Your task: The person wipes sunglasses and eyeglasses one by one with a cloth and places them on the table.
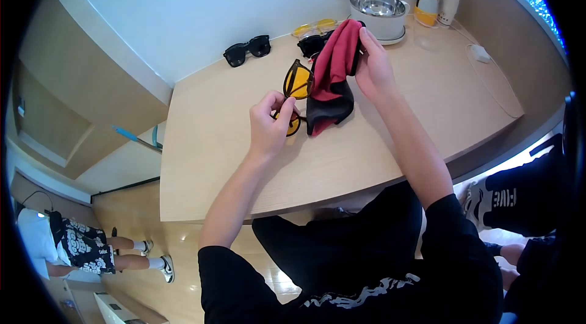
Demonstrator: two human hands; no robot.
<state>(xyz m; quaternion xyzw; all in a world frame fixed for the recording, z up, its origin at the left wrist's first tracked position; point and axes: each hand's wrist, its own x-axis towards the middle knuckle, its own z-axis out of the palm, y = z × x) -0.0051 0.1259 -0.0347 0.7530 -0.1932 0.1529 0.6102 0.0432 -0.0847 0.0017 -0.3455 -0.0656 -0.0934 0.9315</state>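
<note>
My left hand pinches a pair of sunglasses with yellow lenses and a dark frame, held above the desk. Raised at the right, my right hand grips a red and black cloth that hangs down beside the glasses. The cloth's lower end is close to the lenses; whether it touches them I cannot tell. Behind the cloth lie dark sunglasses, partly hidden, and glasses with a yellow frame. Another pair of black sunglasses rests near the wall.
A white pot with a steel inside stands at the back of the desk. Right of it are a penguin figure and a white cup. A white plug with a cable lies at the right. Other people stand at both sides.
</note>
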